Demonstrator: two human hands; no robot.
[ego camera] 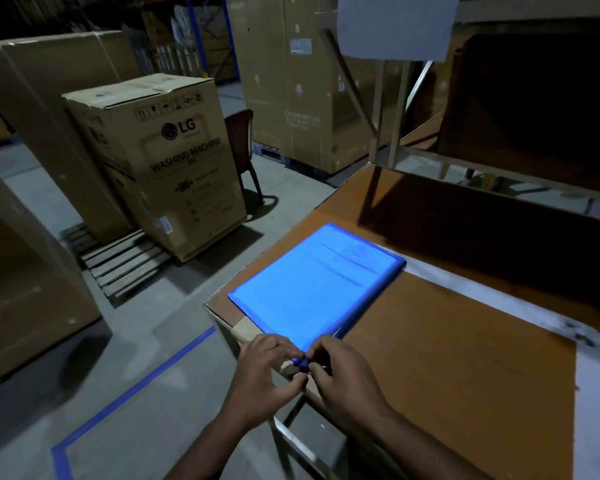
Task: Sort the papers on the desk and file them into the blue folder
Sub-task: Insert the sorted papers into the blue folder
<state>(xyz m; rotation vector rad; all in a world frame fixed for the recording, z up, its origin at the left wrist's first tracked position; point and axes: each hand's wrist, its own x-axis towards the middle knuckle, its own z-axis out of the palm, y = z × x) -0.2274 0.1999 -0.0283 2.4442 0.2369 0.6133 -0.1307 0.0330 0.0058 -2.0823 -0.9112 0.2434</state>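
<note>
The blue folder (317, 278) lies closed and flat on the near left corner of the brown desk (447, 341). Printed papers show faintly through its translucent cover. At its near edge, a small blue tie or clasp (302, 364) sticks out. My left hand (267, 365) and my right hand (340, 367) meet there, fingertips pinched on that blue tie from either side. No loose papers lie on the desk top.
An LG washing machine carton (160, 157) stands on a wooden pallet (118, 261) to the left. A brown chair (241, 147) is behind it. More tall cartons (302, 81) fill the back. A white sheet (395, 26) hangs from the shelf frame above. Blue floor tape (136, 389) runs alongside the desk.
</note>
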